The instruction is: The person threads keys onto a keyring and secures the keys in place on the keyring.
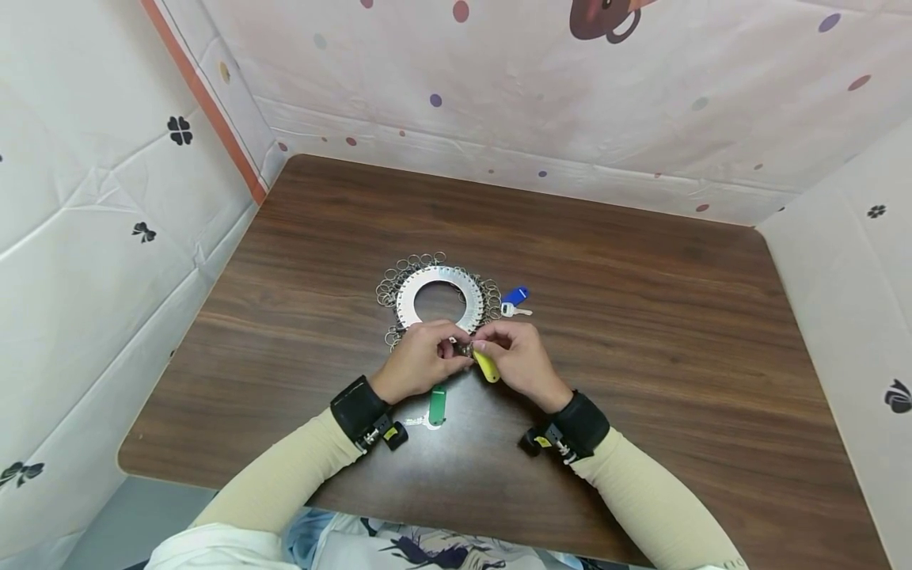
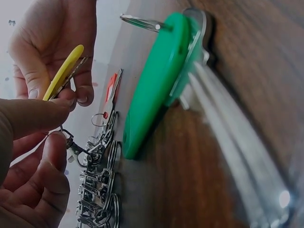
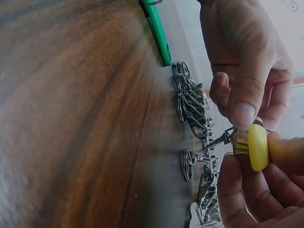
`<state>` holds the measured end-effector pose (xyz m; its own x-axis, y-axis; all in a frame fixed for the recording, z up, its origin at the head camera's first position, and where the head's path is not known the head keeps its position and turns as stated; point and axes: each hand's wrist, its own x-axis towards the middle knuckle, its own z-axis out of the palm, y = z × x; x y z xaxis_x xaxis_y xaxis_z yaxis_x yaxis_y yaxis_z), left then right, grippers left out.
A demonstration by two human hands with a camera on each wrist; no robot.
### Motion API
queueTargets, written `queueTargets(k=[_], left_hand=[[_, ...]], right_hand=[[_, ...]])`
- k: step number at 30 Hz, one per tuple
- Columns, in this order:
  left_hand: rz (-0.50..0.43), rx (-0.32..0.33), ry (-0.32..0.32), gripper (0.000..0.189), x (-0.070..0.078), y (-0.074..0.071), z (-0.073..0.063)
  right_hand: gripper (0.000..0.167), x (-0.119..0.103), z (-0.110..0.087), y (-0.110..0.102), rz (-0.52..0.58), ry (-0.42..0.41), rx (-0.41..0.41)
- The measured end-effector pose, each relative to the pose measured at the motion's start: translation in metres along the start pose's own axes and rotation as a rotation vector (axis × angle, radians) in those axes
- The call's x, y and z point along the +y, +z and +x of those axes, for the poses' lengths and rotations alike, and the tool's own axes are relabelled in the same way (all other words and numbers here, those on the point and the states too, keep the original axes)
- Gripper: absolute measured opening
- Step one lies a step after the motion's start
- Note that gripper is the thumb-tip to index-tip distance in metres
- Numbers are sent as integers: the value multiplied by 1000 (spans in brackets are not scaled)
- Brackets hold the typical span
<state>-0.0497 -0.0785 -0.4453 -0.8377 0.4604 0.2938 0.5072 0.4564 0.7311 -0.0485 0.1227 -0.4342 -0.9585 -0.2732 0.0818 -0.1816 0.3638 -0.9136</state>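
A round silver key holder (image 1: 406, 303) lies on the table, with many metal clasps and split rings hanging around its edge. At its front edge my two hands meet. My right hand (image 1: 522, 362) pinches a yellow key tag (image 1: 487, 366), with a key (image 2: 76, 71) lying along its side. Close beside it, my left hand (image 1: 422, 360) pinches a small split ring (image 3: 259, 121) between thumb and fingers. A swivel clasp (image 3: 223, 138) runs from these fingertips toward the holder. The fingers partly hide where ring, clasp and tag meet.
A green key tag (image 1: 438, 405) with a key (image 1: 415, 421) lies in front of the holder, near my left wrist. At the holder's right side are a blue tag (image 1: 516, 295) and a key (image 1: 514, 310). A red tag (image 2: 110, 90) shows behind the clasps. Patterned sheets surround the table.
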Motion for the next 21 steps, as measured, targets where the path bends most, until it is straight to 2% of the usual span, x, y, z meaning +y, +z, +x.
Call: queueTargets(k=[10, 21], left_hand=[[11, 9, 23, 25, 0, -1, 0], [-14, -2, 3, 28, 1, -2, 0]], right_hand=[[6, 0, 0, 1, 0, -20, 7], [4, 0, 0, 1, -15, -14, 16]])
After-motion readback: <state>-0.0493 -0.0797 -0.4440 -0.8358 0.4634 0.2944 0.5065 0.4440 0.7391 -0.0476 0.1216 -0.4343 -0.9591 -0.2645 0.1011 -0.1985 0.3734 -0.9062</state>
